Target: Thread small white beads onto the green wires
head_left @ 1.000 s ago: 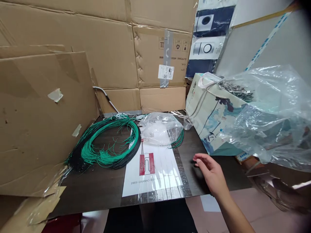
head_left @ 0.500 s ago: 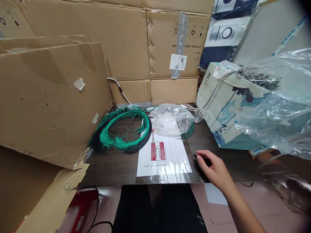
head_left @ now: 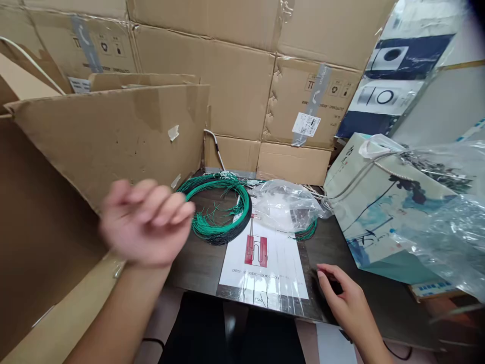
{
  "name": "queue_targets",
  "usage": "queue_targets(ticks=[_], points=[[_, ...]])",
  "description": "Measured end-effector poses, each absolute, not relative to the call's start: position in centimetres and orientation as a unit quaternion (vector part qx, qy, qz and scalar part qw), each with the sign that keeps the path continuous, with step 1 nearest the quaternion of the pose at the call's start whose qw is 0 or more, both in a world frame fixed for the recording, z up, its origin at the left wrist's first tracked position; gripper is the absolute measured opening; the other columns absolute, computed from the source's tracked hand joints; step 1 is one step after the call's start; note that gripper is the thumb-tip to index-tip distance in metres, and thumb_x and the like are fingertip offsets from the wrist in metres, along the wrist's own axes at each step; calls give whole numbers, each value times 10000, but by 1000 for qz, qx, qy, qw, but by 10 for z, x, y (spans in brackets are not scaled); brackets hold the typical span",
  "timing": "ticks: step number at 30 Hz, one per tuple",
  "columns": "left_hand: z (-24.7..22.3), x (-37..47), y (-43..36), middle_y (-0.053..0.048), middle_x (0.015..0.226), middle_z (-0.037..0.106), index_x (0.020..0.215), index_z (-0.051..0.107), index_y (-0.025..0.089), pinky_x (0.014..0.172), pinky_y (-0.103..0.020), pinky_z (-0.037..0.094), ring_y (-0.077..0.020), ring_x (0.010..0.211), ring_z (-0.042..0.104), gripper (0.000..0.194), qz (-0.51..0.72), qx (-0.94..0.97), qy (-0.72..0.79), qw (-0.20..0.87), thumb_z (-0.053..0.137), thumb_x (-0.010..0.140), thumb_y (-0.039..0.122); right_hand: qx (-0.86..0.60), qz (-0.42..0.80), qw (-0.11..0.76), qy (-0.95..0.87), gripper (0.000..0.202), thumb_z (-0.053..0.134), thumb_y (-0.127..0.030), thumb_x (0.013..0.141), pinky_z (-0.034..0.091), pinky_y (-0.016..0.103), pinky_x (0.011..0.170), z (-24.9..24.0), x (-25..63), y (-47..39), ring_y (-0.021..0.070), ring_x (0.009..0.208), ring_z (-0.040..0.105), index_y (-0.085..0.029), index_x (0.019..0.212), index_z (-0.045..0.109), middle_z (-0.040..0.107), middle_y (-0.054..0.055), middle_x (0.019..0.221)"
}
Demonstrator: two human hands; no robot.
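Left hand (head_left: pixel 147 222) is newly appearing just left of the wire coil (head_left: pixel 217 235), curling its fingers, blurred, grip unclear | coil is lying on the counter (head_left: pixel 193 265) | printed sheet (head_left: pixel 282 275) and clear bag (head_left: pixel 280 205) are lying right of coil | right hand (head_left: pixel 344 298) is staying released, farther right

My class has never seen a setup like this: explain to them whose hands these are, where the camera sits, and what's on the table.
There is no robot here: these are a person's bare hands, seen by a camera worn on the head, looking forward and down. The left hand is raised, blurred and curled; the right hand is by the dark table. Neither visibly holds anything. On the table are coiled green and black wires, a printed sheet and a clear plastic bag.
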State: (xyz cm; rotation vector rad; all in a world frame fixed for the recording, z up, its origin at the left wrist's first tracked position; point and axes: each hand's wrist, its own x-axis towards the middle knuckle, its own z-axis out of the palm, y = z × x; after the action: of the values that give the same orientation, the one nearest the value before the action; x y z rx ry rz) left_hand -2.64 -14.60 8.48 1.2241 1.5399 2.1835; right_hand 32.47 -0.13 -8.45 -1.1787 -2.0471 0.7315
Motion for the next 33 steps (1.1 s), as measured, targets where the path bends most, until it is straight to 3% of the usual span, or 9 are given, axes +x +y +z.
queue_targets(ticks=[2, 5, 8, 12, 15, 18, 21, 26, 33], points=[[76, -40, -98, 24, 540, 346, 744, 492, 232, 503, -267, 413, -122, 476, 371, 484, 689, 503, 506, 124, 223, 974, 561, -444, 272, 318, -792, 351, 545, -497, 932, 546, 279, 578, -84, 324, -1, 246, 926, 666, -212, 1064, 704, 710, 96, 1050], [49, -60, -27, -12, 621, 538, 737, 536, 189, 603, -290, 470, -142, 587, 530, 405, 561, 606, 553, 110, 427, 933, 527, -422, 253, 311, -813, 312, 551, -463, 939, 568, 315, 700, -83, 319, 0, 241, 915, 671, -213, 1037, 710, 711, 92, 1026], [15, -72, 9, -29, 658, 582, 710, 563, 174, 648, -296, 449, -156, 630, 544, 389, 505, 632, 584, 64, 474, 939, 477, -389, 253, 322, -825, 280, 545, -426, 950, 560, 342, 768, -77, 305, -4, 243, 888, 676, -205, 1000, 710, 712, 102, 986], [-14, -81, 8, -64, 803, 697, 788, 660, 184, 763, -306, 469, -201, 783, 641, 300, 422, 686, 592, 28, 516, 935, 403, -334, 305, 296, -841, 261, 514, -379, 974, 546, 312, 741, -49, 258, -18, 223, 851, 678, -204, 1001, 705, 715, 95, 951], [-19, -91, 4, -69, 923, 745, 885, 713, 203, 820, -302, 484, -219, 883, 683, 246, 361, 726, 585, 22, 534, 932, 366, -308, 342, 205, -864, 277, 487, -362, 987, 516, 261, 652, -21, 198, -18, 190, 772, 685, -209, 1071, 702, 732, 64, 909], [-20, -101, 6, -70, 1050, 757, 1001, 729, 203, 866, -320, 492, -239, 982, 694, 282, 319, 740, 592, 8, 479, 963, 326, -319, 268, 145, -897, 246, 489, -257, 970, 458, 250, 619, -4, 134, 3, 168, 652, 658, -191, 967, 726, 741, 52, 822], [-22, -106, 8, -60, 1137, 750, 1093, 728, 207, 883, -325, 499, -244, 1043, 694, 301, 285, 753, 593, -3, 467, 966, 285, -348, 204, 149, -903, 273, 460, -196, 970, 440, 294, 709, 0, 84, 38, 216, 789, 666, -155, 860, 706, 735, 122, 897], [-28, -105, 9, -76, 1155, 749, 1144, 732, 206, 860, -346, 521, -261, 1050, 705, 317, 254, 769, 586, -6, 485, 946, 234, -404, 148, 100, -897, 231, 602, -272, 951, 487, 305, 739, -1, 53, 81, 149, 723, 618, -141, 762, 627, 654, 31, 757], [-31, -104, 11, -95, 1102, 758, 1147, 738, 210, 801, -359, 526, -269, 982, 713, 324, 246, 779, 576, -3, 479, 954, 236, -434, 222, 61, -871, 346, 662, -357, 931, 429, 209, 545, 3, 52, 101, 76, 546, 485, -122, 695, 570, 518, -47, 623]])
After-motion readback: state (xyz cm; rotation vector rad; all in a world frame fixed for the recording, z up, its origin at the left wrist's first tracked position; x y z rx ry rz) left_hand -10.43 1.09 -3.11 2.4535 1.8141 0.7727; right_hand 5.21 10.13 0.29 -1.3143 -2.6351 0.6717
